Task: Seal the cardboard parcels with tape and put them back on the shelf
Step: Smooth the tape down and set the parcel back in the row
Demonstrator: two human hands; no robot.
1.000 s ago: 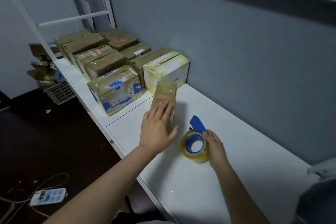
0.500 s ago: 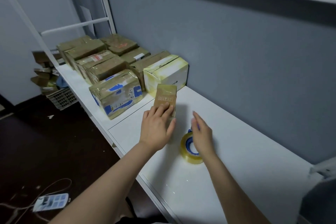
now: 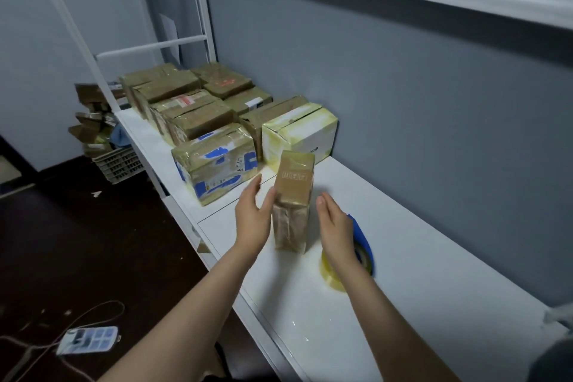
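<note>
A small narrow cardboard parcel (image 3: 293, 205), wrapped in clear tape, lies on the white shelf top (image 3: 418, 273), its long side pointing away from me. My left hand (image 3: 252, 217) is at the parcel's left side, fingers straight and touching its edge. My right hand (image 3: 335, 226) hovers just right of the parcel, fingers straight, a small gap between them. Behind my right wrist a roll of clear tape on a blue dispenser (image 3: 361, 254) lies on the shelf, partly hidden.
Several taped parcels (image 3: 214, 161) stand in rows at the shelf's far left end, a white and yellow box (image 3: 299, 133) nearest. The grey wall runs along the back. A crate of flattened cardboard (image 3: 117, 161) and a power strip (image 3: 88, 339) lie on the dark floor.
My right hand has let go of the tape roll and moved up beside the parcel. My left hand has slid from on top of the parcel to its left side.
</note>
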